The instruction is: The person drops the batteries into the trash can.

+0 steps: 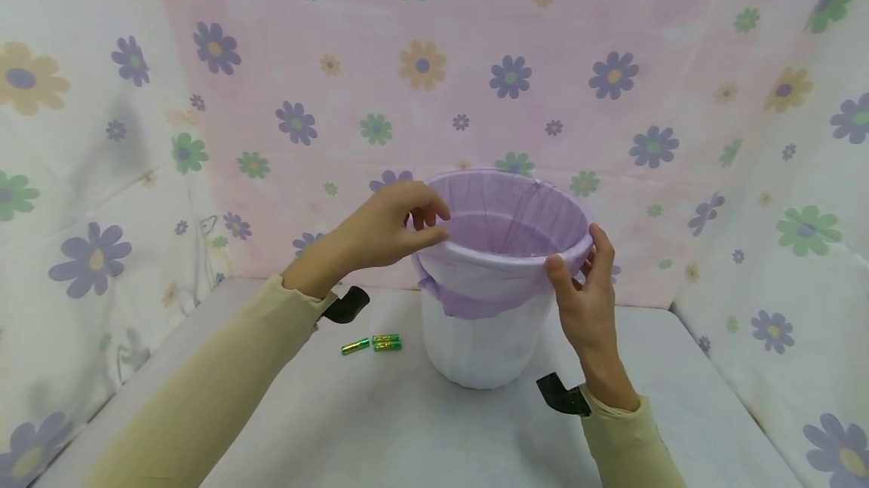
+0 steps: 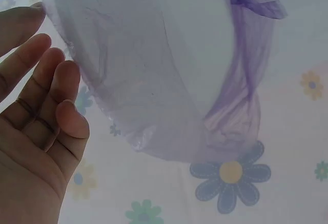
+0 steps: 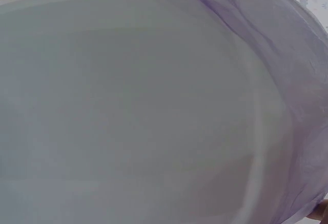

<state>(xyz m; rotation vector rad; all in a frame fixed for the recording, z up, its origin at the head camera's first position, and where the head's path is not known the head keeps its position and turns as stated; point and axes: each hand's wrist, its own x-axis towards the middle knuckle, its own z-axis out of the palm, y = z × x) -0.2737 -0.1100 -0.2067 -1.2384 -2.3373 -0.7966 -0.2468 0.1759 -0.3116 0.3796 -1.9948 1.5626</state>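
Note:
A white trash bin (image 1: 485,348) stands on the table, lined with a thin purple garbage bag (image 1: 505,225) whose edge is folded down outside the rim. At the rim's left side is my left hand (image 1: 387,225), its fingers loosely bent and nothing pinched between them. The left wrist view has its fingertips (image 2: 66,78) close beside the bag-covered rim. My right hand (image 1: 589,303) holds the bag at the right of the rim, thumb in front and fingers round the side. In the right wrist view, bag and bin wall (image 3: 143,111) mostly hide that hand.
Several green and gold batteries (image 1: 387,342) lie on the white table (image 1: 305,428) left of the bin. Flower-patterned cloth (image 1: 421,118) encloses the back and both sides. Black wrist mounts (image 1: 563,395) stick out from both sleeves.

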